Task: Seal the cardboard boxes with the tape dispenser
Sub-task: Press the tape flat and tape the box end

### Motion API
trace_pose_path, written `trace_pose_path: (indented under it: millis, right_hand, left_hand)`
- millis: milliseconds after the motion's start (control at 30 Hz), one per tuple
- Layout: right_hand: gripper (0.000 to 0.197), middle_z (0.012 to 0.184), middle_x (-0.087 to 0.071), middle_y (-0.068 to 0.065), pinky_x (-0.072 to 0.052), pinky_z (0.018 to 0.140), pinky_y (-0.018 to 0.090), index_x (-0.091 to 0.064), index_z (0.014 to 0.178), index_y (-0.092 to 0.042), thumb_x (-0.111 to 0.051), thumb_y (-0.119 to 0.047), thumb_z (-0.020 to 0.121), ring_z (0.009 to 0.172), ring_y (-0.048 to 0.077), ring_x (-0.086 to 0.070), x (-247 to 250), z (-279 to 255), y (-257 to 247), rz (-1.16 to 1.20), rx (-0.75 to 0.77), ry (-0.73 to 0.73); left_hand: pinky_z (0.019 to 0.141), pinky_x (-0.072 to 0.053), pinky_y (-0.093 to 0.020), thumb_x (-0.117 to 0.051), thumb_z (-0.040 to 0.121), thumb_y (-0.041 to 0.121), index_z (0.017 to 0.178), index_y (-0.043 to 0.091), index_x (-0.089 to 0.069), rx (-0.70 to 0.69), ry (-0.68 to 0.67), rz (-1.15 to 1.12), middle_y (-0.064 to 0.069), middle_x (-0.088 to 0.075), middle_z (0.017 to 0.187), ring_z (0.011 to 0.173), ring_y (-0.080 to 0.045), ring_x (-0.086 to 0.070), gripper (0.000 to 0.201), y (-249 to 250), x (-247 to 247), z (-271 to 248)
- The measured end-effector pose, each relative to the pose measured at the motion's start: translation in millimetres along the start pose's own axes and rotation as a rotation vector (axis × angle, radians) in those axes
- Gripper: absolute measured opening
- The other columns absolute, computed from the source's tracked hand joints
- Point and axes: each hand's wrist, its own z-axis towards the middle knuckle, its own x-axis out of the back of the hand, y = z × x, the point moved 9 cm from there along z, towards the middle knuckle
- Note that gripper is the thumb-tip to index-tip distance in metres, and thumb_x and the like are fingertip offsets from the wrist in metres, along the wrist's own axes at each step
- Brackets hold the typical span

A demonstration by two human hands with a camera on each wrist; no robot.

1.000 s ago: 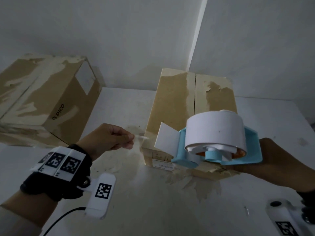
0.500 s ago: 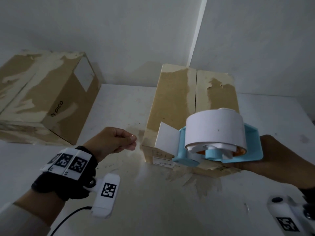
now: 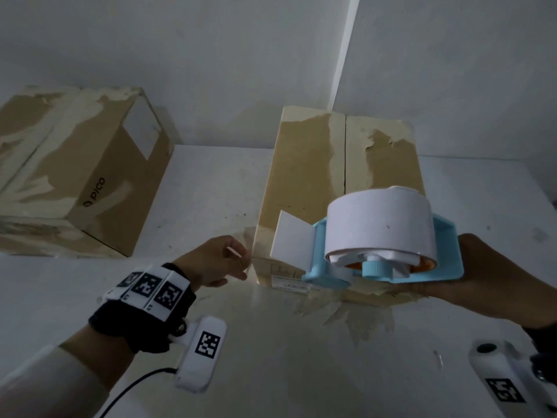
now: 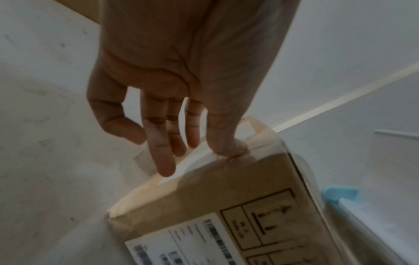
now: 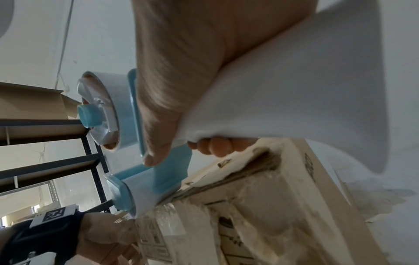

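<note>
- The light-blue plastic tape dispenser (image 3: 388,260), loaded with a broad white tape roll (image 3: 381,224), hangs above the near end of the brown cardboard box with closed top flaps (image 3: 304,176), which stands on the white table (image 3: 271,357).
- The right hand (image 3: 485,276) grips the dispenser from the right; in the right wrist view its thumb and curled fingers (image 5: 217,145) clamp the blue handle.
- A loose white tape end (image 3: 289,239) sticks out to the left of the dispenser, over the box's near left corner.
- The left hand (image 3: 217,263) is at that near left corner. In the left wrist view its fingers (image 4: 161,147) are straight and slightly apart, tips touching the box edge and a white strip there.
- A second brown cardboard box printed "PICO" (image 3: 75,176) sits well apart at far left.
</note>
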Motion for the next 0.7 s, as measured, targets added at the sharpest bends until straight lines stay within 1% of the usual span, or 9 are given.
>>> trace_pose_path:
  millis: [67,133,233,300,400,533,600,667,700]
  right_hand:
    - [0.021,0.058,-0.066,-0.028,-0.046,0.05,0.006,-0.061,0.059,-0.03,-0.082,-0.037,0.058,0.059,-0.007,-0.063,0,-2,1,0.012,-0.014,-0.008]
    - [0.036,0.067,-0.068,-0.027,-0.047,0.051,0.007,-0.067,0.063,-0.029,-0.076,-0.058,0.046,0.062,-0.005,-0.064,1,-1,-1,0.026,-0.008,0.003]
    - [0.021,0.069,-0.067,-0.03,-0.047,0.051,0.007,-0.062,0.07,-0.032,-0.078,-0.03,0.057,0.064,-0.006,-0.064,0,-3,2,0.052,-0.023,-0.017]
    - [0.025,0.077,-0.068,-0.024,-0.051,0.055,0.014,-0.065,0.076,-0.029,-0.073,-0.038,0.054,0.067,0.0,-0.065,3,-2,1,0.038,-0.005,-0.013]
    - [0.036,0.08,-0.069,-0.016,-0.052,0.059,0.023,-0.067,0.076,-0.025,-0.068,-0.047,0.048,0.069,0.007,-0.066,5,-3,2,0.014,0.009,-0.006]
    - [0.025,0.07,-0.068,-0.025,-0.045,0.051,0.007,-0.063,0.07,-0.032,-0.066,-0.048,0.05,0.063,-0.004,-0.064,5,-7,-4,0.036,0.027,-0.04]
    - [0.03,0.065,-0.07,-0.016,-0.045,0.048,0.01,-0.065,0.07,-0.026,-0.064,-0.049,0.052,0.06,0.0,-0.064,8,-8,-3,0.01,0.057,-0.044]
    - [0.04,0.069,-0.072,-0.002,-0.046,0.05,0.018,-0.067,0.075,-0.02,-0.064,-0.052,0.052,0.064,0.008,-0.065,9,-8,-2,-0.026,0.08,-0.049]
    - [0.031,0.071,-0.072,-0.007,-0.047,0.052,0.016,-0.066,0.075,-0.024,-0.066,-0.048,0.056,0.065,0.006,-0.065,10,-7,1,-0.018,0.07,-0.047]
  left_hand:
    - [0.063,-0.041,-0.022,-0.06,0.085,0.011,0.086,0.015,-0.049,-0.019,0.014,0.065,-0.001,-0.061,0.082,0.07,-0.007,-0.057,0.012,2,1,1]
    - [0.059,-0.04,-0.02,-0.06,0.085,0.012,0.089,0.013,-0.05,-0.068,0.059,0.156,-0.004,-0.062,0.086,0.068,-0.009,-0.056,0.011,6,5,1]
    - [0.064,-0.041,-0.022,-0.052,0.091,0.019,0.102,0.011,-0.053,-0.226,0.274,0.229,-0.011,-0.063,0.105,0.079,-0.016,-0.06,0.013,27,17,-9]
    - [0.08,-0.04,-0.025,-0.043,0.095,0.028,0.121,0.011,-0.048,-0.325,0.389,0.184,-0.01,-0.057,0.123,0.104,-0.023,-0.058,0.032,47,19,-23]
    - [0.099,-0.037,-0.032,-0.039,0.096,0.034,0.142,0.015,-0.026,-0.385,0.289,0.318,-0.008,-0.038,0.144,0.127,-0.027,-0.043,0.051,66,-8,-24]
    - [0.109,-0.029,-0.041,-0.035,0.097,0.04,0.146,0.013,-0.011,-0.34,0.259,0.327,-0.011,-0.029,0.15,0.134,-0.028,-0.034,0.061,71,-20,-5]
    - [0.108,-0.027,-0.04,-0.026,0.097,0.044,0.147,0.013,-0.008,-0.266,0.303,0.323,-0.014,-0.027,0.15,0.134,-0.029,-0.033,0.061,74,-18,2]
    - [0.104,-0.034,-0.042,-0.022,0.096,0.048,0.145,0.015,-0.015,-0.253,0.335,0.319,-0.019,-0.039,0.142,0.126,-0.033,-0.042,0.06,78,-18,5]
    - [0.1,-0.038,-0.043,-0.021,0.096,0.049,0.142,0.014,-0.021,-0.256,0.363,0.335,-0.02,-0.046,0.135,0.12,-0.035,-0.047,0.058,79,-18,4]
